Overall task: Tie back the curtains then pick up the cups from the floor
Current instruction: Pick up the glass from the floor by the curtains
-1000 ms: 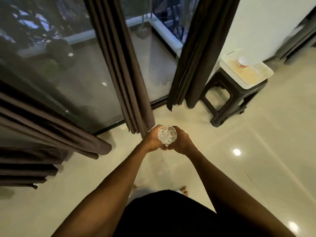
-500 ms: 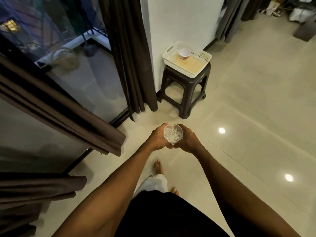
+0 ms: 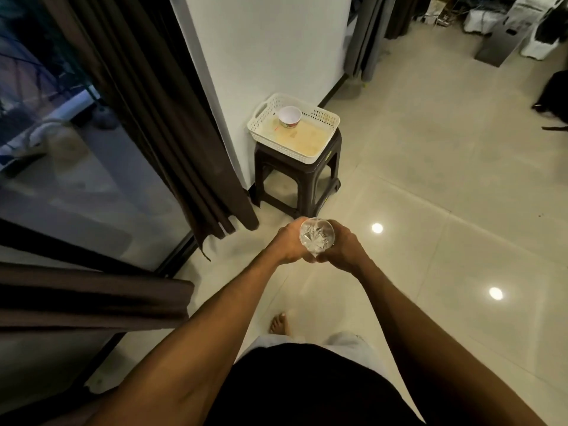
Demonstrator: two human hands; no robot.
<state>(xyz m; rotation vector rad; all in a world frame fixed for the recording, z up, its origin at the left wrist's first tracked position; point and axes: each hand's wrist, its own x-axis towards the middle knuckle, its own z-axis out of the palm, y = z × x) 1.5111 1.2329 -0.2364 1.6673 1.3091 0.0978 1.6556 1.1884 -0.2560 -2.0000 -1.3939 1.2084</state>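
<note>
Closer now to the stool (image 3: 297, 182) and its basket (image 3: 322, 142), both hands, left hand (image 3: 287, 242) and right hand (image 3: 342, 245), curl round a clear cup (image 3: 316, 238), which seemingly must next be lowered upright beside the paper cup (image 3: 289, 116).

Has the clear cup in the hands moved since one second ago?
Yes. The clear cup, gripped by the left hand and right hand, is now nearer the dark stool.
</note>
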